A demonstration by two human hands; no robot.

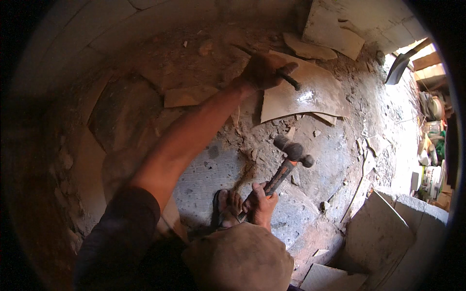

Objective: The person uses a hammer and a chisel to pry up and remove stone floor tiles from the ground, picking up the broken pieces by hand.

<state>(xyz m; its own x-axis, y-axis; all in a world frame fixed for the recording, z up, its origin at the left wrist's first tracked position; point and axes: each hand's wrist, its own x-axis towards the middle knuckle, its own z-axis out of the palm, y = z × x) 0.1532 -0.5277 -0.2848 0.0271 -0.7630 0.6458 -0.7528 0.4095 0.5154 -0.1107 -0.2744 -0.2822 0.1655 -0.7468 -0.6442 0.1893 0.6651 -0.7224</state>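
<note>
My left hand (264,70) reaches out over the far middle of the floor, fingers wrapped around a dark metal chisel (290,81). The chisel's blunt end points right and toward me, while its thin end sticks out on the far left side of the fist. Beside that hand lies a large broken tile (303,94), cream-coloured and shiny in one spot. Closer in, my right hand (262,204) grips a ball-peen hammer (280,175) by its black and orange handle. The hammer's dark head is raised in front, apart from the chisel.
Dirt and small tile chips cover the floor around a grey speckled patch (208,174). My sandalled foot (228,206) and knee (240,257) are near. Tile pieces (378,233) lean against blocks at right. A shovel (400,68) and several containers (431,179) stand far right.
</note>
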